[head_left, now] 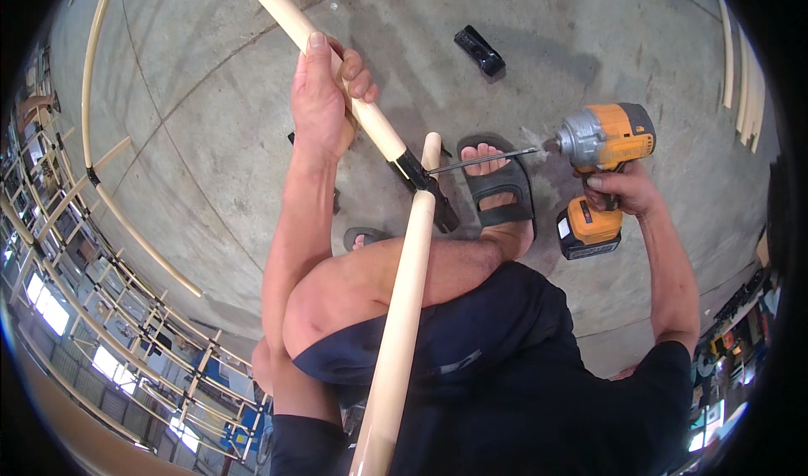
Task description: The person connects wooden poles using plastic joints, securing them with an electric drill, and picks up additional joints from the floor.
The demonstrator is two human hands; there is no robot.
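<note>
My left hand (324,97) is wrapped round a cream-coloured pipe (286,9) that slants down to a black joint (412,173). A second cream pipe (404,308) runs from the joint across my bent leg toward my body. In my right hand (627,190) is an orange and grey impact driver (602,135), held by its handle with its nose facing the joint. A long thin bit (484,160) stretches between the driver's nose and the joint; its end near the nose looks blurred. The bit's tip at the joint is too small to make out.
A black bracket-like piece (480,51) lies on the concrete floor (210,97) ahead. My sandalled foot (501,186) is beside the joint. Frames of cream pipes (151,341) stand at the left. Several loose pipes (747,89) lie at the far right.
</note>
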